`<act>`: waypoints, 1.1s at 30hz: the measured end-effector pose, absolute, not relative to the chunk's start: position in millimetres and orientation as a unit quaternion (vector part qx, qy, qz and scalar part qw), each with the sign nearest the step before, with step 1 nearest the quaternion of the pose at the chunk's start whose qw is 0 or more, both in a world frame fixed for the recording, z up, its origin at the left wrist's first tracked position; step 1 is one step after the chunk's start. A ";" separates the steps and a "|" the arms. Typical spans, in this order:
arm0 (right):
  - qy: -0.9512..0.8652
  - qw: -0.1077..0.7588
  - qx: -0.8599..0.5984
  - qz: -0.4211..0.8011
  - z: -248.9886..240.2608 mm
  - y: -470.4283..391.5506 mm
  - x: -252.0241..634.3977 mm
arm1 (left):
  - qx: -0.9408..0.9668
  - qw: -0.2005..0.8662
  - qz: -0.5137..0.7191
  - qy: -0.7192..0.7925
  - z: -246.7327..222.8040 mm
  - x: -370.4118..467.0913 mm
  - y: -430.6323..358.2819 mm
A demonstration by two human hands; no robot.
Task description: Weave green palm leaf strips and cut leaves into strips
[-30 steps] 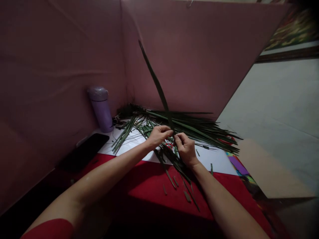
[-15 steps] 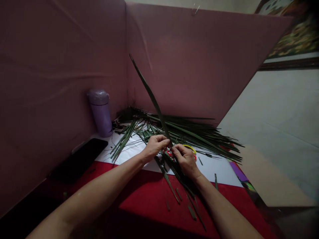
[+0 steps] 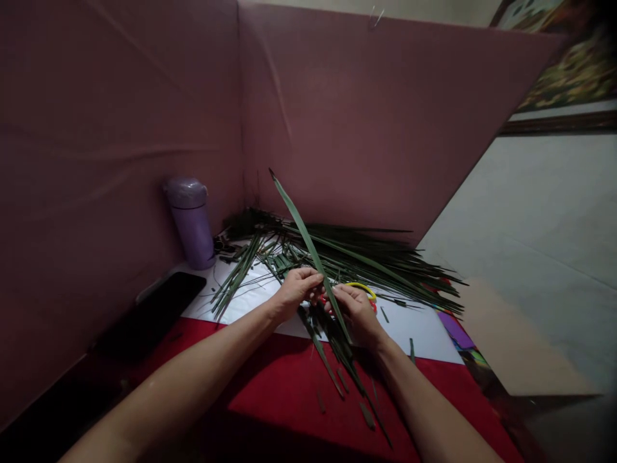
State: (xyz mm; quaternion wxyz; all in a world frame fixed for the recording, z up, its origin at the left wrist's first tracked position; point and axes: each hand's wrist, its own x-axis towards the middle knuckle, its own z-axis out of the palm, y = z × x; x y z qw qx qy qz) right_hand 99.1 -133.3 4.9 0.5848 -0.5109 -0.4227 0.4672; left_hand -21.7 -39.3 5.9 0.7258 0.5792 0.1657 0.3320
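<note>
A long green leaf (image 3: 304,233) slants between my hands, its pointed tip up and to the left, its lower end below my fingers. My left hand (image 3: 296,292) pinches it from the left with thumb and fingers. On its other side, my right hand (image 3: 355,308) has its fingers pressed together at the leaf's edge. Narrow leaf strips (image 3: 337,344) hang or lie beneath both hands. Scissors with yellow and red handles (image 3: 369,290) lie just behind my right hand, partly hidden by it.
Many long leaves (image 3: 385,257) are piled at the back of the white sheet (image 3: 414,331). A purple bottle (image 3: 193,228) stands at the left, behind a dark flat object (image 3: 159,308). Leaf scraps lie on the red cloth (image 3: 270,392). Pink panels rise behind.
The leaf has slid down between my hands; its tip is lower and its lower end now shows below my fingers. Its lighter face shows. Both hands have barely moved.
</note>
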 end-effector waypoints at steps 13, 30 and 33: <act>-0.416 0.580 -0.480 0.511 -4.1 -128.2 104.4 | 0.584 0.734 0.310 0.155 6.9 -25.2 -37.0; -0.402 0.572 -0.443 0.562 -0.9 -129.7 104.1 | 0.564 0.763 0.283 0.139 5.2 -27.0 -39.2; -0.411 0.575 -0.458 0.539 -2.2 -128.8 104.2 | 0.563 0.763 0.281 0.144 4.8 -26.9 -38.6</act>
